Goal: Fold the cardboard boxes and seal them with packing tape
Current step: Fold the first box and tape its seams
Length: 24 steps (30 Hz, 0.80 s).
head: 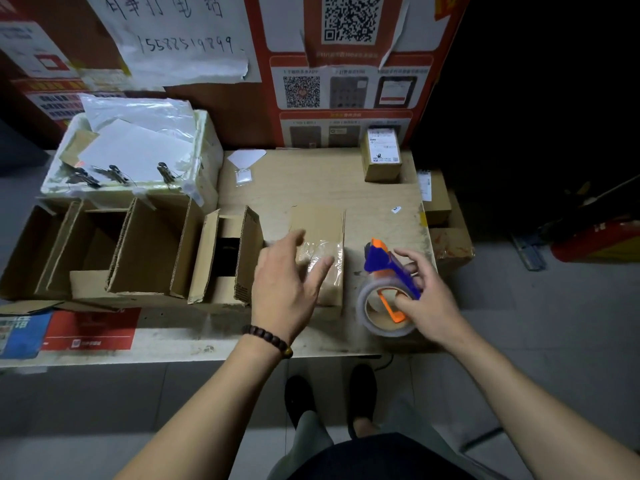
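A small closed cardboard box (pixel 320 225) lies on the wooden table (pixel 377 199), with a strip of clear tape across its near half. My left hand (pixel 289 282) is spread over the box's left side, fingers straight, fingertips on the taped part. My right hand (pixel 424 291) grips a blue and orange tape dispenser (pixel 386 263) carrying a roll of clear tape (pixel 370 313), just right of the box. The dispenser's orange tip points away from me.
Several open, unfolded cardboard boxes (pixel 138 251) stand in a row to the left. A white foam box (pixel 207 140) with papers and clips sits behind them. A small labelled parcel (pixel 381 155) stands at the table's far right. More boxes (pixel 446 237) lie beside the table's right edge.
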Motion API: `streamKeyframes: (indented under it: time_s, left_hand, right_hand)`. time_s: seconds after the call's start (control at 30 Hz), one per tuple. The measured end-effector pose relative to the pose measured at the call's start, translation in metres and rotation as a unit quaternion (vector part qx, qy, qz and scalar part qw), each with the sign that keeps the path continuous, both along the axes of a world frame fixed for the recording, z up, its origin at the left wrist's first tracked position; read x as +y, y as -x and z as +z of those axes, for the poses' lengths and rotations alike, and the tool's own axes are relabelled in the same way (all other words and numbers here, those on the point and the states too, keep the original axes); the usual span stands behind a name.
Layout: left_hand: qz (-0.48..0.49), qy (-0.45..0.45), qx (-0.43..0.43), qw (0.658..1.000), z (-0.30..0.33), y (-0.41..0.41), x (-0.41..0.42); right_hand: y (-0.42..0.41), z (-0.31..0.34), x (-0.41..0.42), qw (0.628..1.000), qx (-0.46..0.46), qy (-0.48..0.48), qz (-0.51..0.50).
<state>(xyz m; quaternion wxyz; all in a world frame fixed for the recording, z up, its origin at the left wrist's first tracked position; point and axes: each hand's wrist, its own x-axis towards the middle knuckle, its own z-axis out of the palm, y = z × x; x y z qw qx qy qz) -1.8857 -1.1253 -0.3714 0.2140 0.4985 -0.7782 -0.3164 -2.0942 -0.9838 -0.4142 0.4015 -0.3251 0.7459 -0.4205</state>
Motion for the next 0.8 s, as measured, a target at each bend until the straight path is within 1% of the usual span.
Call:
streamKeyframes:
  time_s: [0.03, 0.07, 0.1, 0.13, 0.17, 0.2, 0.23, 0.27, 0.33, 0.4, 0.5, 0.53, 0.57, 0.6, 0.63, 0.67, 0.77, 0.8]
  left_hand:
    - [0.005, -0.062, 0.048, 0.997, 0.013, 0.004, 0.003]
    - [0.007, -0.167, 0.097, 0.981, 0.021, 0.008, 0.005]
    - [0.006, -0.277, 0.135, 0.951, 0.028, 0.011, 0.006]
    - [0.006, -0.373, 0.165, 0.913, 0.034, 0.014, 0.007]
    - [0.003, -0.441, 0.191, 0.877, 0.037, 0.016, 0.008]
    - [0.002, -0.480, 0.213, 0.851, 0.041, 0.018, 0.008]
    - [0.006, -0.494, 0.221, 0.841, 0.045, 0.018, 0.009]
    - [0.014, -0.496, 0.221, 0.840, 0.048, 0.019, 0.010]
    - [0.027, -0.477, 0.218, 0.851, 0.049, 0.018, 0.011]
    - [0.031, -0.463, 0.218, 0.859, 0.048, 0.018, 0.013]
    - [0.051, -0.447, 0.238, 0.861, 0.046, 0.018, 0.015]
    - [0.059, -0.417, 0.237, 0.875, 0.046, 0.020, 0.017]
    - [0.062, -0.363, 0.216, 0.904, 0.045, 0.021, 0.018]
    - [0.059, -0.292, 0.175, 0.938, 0.042, 0.020, 0.019]
    - [0.056, -0.227, 0.134, 0.963, 0.042, 0.019, 0.018]
    - [0.060, -0.189, 0.113, 0.974, 0.042, 0.016, 0.016]
    - [0.089, -0.183, 0.140, 0.969, 0.047, 0.004, -0.002]
    - [0.085, -0.171, 0.135, 0.972, 0.051, 0.001, -0.007]
  right_hand:
    - [-0.001, 0.012, 0.004, 0.999, 0.017, 0.034, 0.014]
    - [-0.002, 0.022, 0.008, 0.997, 0.043, 0.062, 0.028]
    - [-0.003, 0.030, 0.011, 0.993, 0.074, 0.081, 0.039]
    - [-0.004, 0.036, 0.013, 0.988, 0.105, 0.099, 0.049]
    - [-0.005, 0.040, 0.015, 0.982, 0.138, 0.113, 0.059]
    - [-0.005, 0.042, 0.016, 0.975, 0.169, 0.123, 0.071]
    - [-0.005, 0.043, 0.016, 0.968, 0.196, 0.132, 0.082]
    - [-0.004, 0.044, 0.015, 0.962, 0.217, 0.139, 0.089]
    - [-0.002, 0.046, 0.015, 0.951, 0.252, 0.149, 0.100]
    - [0.000, 0.047, 0.015, 0.931, 0.301, 0.167, 0.121]
    - [0.002, 0.045, 0.014, 0.903, 0.356, 0.192, 0.145]
    - [0.001, 0.044, 0.013, 0.896, 0.370, 0.198, 0.149]
    - [0.000, 0.044, 0.012, 0.887, 0.385, 0.202, 0.154]
    - [-0.001, 0.044, 0.011, 0.876, 0.405, 0.206, 0.161]
    - [0.000, 0.043, 0.011, 0.865, 0.425, 0.209, 0.169]
    - [0.003, 0.043, 0.012, 0.855, 0.442, 0.208, 0.175]
    - [0.022, 0.039, 0.021, 0.839, 0.483, 0.189, 0.166]
    - [0.029, 0.038, 0.025, 0.835, 0.495, 0.181, 0.159]
